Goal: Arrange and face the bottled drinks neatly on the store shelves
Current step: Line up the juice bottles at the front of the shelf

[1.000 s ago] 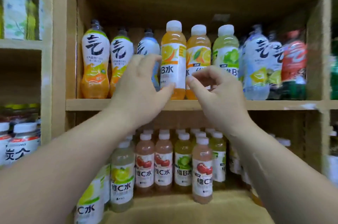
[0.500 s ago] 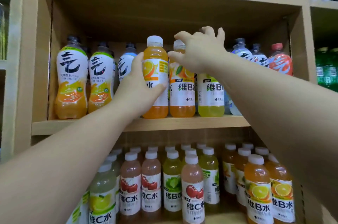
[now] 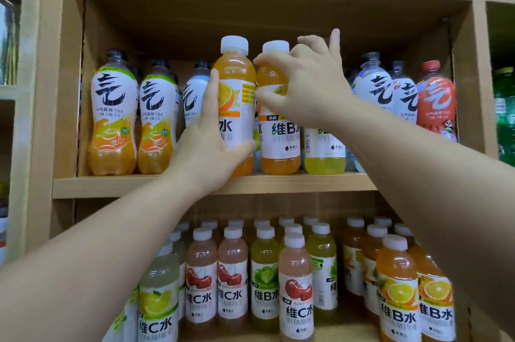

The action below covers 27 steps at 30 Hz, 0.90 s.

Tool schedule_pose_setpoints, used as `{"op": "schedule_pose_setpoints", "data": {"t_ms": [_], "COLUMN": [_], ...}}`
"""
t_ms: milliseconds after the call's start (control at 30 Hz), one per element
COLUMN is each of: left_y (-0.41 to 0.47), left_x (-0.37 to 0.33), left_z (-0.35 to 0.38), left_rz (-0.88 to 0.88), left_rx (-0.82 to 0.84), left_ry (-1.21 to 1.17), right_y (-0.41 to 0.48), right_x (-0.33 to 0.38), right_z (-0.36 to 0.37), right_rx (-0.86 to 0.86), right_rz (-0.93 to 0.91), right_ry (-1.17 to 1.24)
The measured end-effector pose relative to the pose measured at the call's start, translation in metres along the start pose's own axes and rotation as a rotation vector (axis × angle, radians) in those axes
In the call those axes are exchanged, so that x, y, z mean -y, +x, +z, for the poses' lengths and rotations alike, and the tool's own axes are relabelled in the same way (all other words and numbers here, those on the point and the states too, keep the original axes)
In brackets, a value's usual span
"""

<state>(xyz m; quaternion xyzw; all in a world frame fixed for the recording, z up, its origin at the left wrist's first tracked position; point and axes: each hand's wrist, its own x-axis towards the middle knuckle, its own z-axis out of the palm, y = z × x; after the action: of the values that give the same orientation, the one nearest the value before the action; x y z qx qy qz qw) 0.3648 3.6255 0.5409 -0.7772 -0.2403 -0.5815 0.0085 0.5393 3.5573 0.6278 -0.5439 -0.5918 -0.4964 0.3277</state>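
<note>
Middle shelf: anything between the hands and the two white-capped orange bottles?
Nothing visible. The left hand grips the left orange bottle; the right hand grips the right orange bottle near its shoulder.

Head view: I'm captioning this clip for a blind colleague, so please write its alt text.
On a wooden middle shelf, the left hand grips a white-capped orange bottle by its label while the right hand holds the neighbouring orange bottle near its shoulder. Black-capped bottles stand on both sides, and more white-capped drinks stand in rows below.
</note>
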Motion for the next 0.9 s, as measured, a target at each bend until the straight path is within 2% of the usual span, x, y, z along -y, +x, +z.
{"op": "schedule_pose_setpoints", "data": {"t_ms": [133, 300, 567, 733, 900], "left_y": [-0.013, -0.038, -0.093, -0.139, -0.187], "left_x": [-0.003, -0.025, -0.066, -0.089, -0.095], "left_z": [-0.001, -0.004, 0.029, 0.076, 0.140], "left_rz": [0.062, 0.099, 0.094, 0.028, -0.117], "left_rx": [-0.086, -0.187, -0.043, 0.038, 0.172], "left_ry": [-0.096, -0.220, -0.503, -0.548, -0.518], "right_y": [-0.018, -0.043, -0.098, -0.155, -0.237], "right_x": [0.003, 0.006, -0.039, -0.082, -0.123], "right_z": [-0.012, -0.035, -0.080, -0.094, -0.073], "right_rx": [-0.112, -0.182, -0.318, -0.202, -0.027], "right_rz": [-0.071, -0.017, 0.118, 0.195, 0.227], "right_ry": [0.107, 0.269, 0.321, 0.343, 0.365]}}
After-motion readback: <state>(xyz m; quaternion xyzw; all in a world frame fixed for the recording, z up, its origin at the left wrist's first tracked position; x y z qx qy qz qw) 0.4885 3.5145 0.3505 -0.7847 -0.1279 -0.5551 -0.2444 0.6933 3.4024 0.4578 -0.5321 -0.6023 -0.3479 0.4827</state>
